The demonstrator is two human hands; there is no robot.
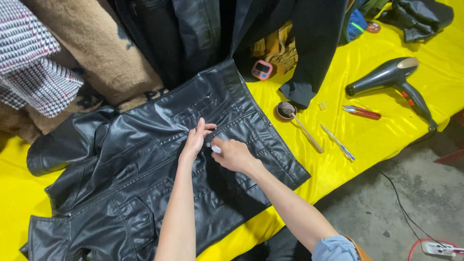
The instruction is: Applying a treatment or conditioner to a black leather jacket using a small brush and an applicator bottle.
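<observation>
While a black leather jacket (pixel 145 183) lies spread flat across the yellow-covered counter (pixel 386 140), both hands meet at its middle seam. The left hand (pixel 195 140) rests on the leather with fingers stretched out and flat, pressing the panel down and grasping nothing. The right hand (pixel 232 154) is curled, pinching a small white object (pixel 216 149) against the jacket just beside the left hand's fingertips; what that object is cannot be made out at this size, perhaps a bit of cloth or chalk.

To the right of the jacket, on the bare yellow cover, a small round tin (pixel 285 110) sits with a thin stick (pixel 307 134) leaning out of it. Near it lie a pen (pixel 337 142) and a red-handled tool (pixel 362 112). Further right rests a dark hair dryer (pixel 391 77), its cord running off the counter edge. A small pink timer (pixel 262 69) sits by more dark garments (pixel 203 34) heaped at the back, beside a checked coat (pixel 34 67).
</observation>
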